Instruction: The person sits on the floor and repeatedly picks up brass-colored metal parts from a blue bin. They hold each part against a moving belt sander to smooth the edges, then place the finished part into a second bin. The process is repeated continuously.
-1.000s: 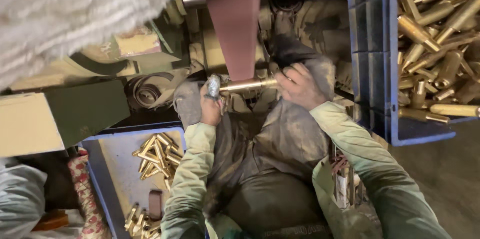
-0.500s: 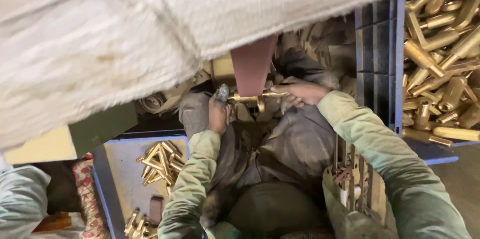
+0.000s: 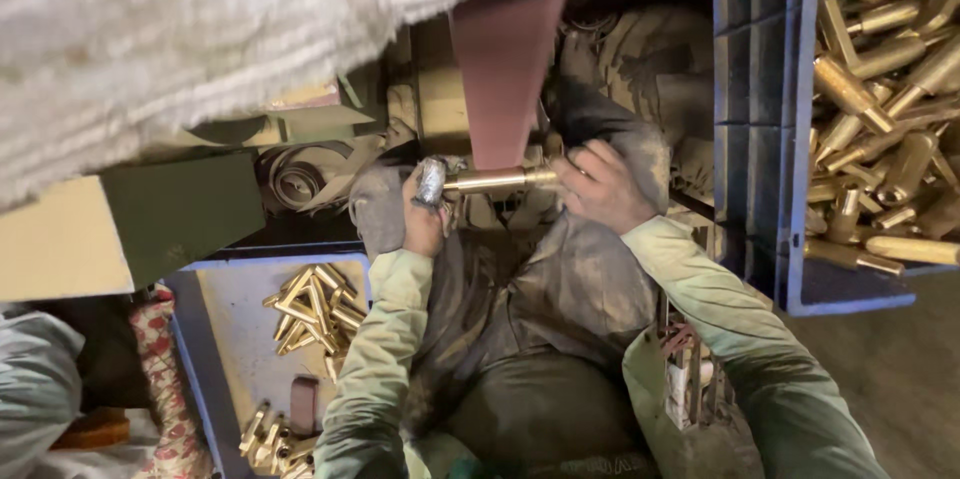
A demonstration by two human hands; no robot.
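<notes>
Against the red-brown belt (image 3: 500,79), both hands still clench the brass rod (image 3: 490,180), left hand (image 3: 422,214) and right hand (image 3: 603,187) at its ends, now level where it earlier tilted.

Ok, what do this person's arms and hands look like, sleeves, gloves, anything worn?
Both arms wear long, pale green work-jacket sleeves, creased and grimy, reaching the wrists. The left hand has a silvery-grey wrap over one fingertip and is otherwise bare. The right hand is bare, with no glove, ring or watch showing.
</notes>
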